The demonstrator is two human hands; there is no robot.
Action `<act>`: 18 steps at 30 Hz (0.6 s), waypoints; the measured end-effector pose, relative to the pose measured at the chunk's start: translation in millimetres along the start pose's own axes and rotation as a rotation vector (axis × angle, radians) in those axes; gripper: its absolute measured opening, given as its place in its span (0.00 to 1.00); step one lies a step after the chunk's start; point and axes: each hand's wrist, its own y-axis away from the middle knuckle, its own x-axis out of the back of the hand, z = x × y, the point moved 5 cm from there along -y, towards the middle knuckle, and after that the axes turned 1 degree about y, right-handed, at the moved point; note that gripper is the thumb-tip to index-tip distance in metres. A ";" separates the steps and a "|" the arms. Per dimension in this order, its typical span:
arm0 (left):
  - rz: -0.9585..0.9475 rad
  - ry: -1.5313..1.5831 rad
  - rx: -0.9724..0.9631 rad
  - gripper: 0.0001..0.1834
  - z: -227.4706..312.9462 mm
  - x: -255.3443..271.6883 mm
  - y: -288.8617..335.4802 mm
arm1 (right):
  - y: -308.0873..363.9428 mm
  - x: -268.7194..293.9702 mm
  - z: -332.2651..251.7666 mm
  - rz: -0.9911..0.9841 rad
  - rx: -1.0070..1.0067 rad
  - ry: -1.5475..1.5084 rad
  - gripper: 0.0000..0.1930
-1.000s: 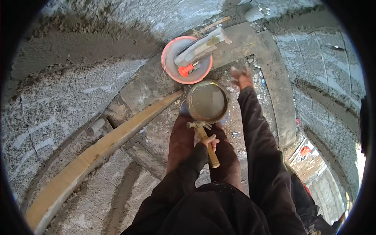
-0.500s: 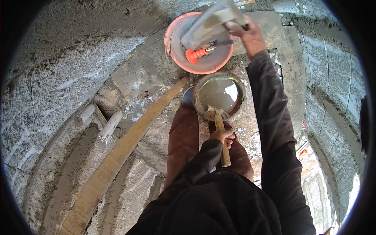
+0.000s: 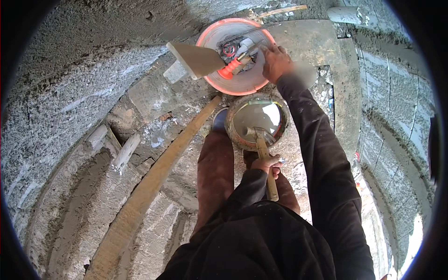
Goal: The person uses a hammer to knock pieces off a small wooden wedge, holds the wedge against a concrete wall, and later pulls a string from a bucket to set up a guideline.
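My left hand [image 3: 267, 164] is closed around the yellowish handle of a hammer [image 3: 262, 148], whose head is over the round bucket [image 3: 232, 133] of murky water between my feet. Farther forward, my right hand [image 3: 276, 63] reaches over the right rim of a pinkish-orange basin [image 3: 242, 88], fingers apart and nothing visible in them. Near its fingertips lies a chisel [image 3: 229, 69] with an orange guarded grip, among other tools partly hidden inside. A cement-smeared plastering tool [image 3: 198, 58] with a broad tapered tan face is at the basin's left rim.
A long wooden plank [image 3: 154, 182] slants from the lower left toward the bucket. Rough plastered block walls [image 3: 84, 84] rise at both sides. Short wooden stubs [image 3: 126, 151] stick out at the left. A thin wooden strip [image 3: 282, 11] lies beyond the basin.
The plastering tool has left my right hand and is now at the basin's left rim. My right hand has come down and left to the basin. My left hand still grips the hammer.
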 end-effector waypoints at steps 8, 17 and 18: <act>0.051 0.039 -0.015 0.19 4.0 -16.0 2.8 | -14.7 -33.8 -31.2 0.175 0.005 0.119 0.22; 0.032 0.041 -0.035 0.17 23.0 -5.2 9.6 | -22.4 -34.6 -65.6 -0.242 0.200 0.477 0.14; 0.022 0.043 -0.030 0.17 25.5 -8.6 10.6 | -12.2 -29.5 -66.2 -0.322 0.204 0.356 0.13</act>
